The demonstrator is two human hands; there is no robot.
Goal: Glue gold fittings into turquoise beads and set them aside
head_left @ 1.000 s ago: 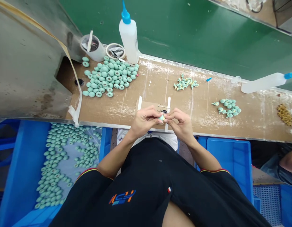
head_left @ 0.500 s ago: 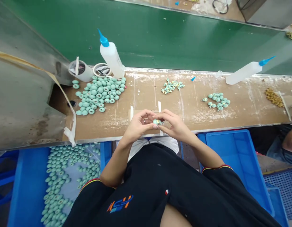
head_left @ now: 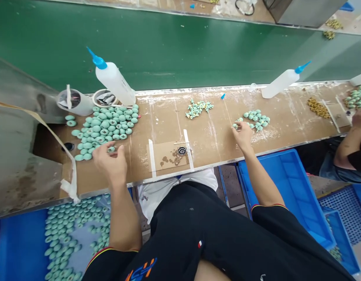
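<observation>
"What do we record, left of frame?"

"Left hand (head_left: 112, 164), thumb and fingers parted, at the lower edge of the mint-green egg-shaped pieces (head_left: 105, 124)."

"Right of centre?"

"Right hand (head_left: 243, 136) at the smaller mint-green cluster (head_left: 250, 116); we cannot tell whether it grips one."

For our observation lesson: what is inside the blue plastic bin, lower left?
Small pale green oval pieces on a whitish sheet. The brown bench and the person's left arm cover part of the bin; contents there cannot be seen.
</observation>
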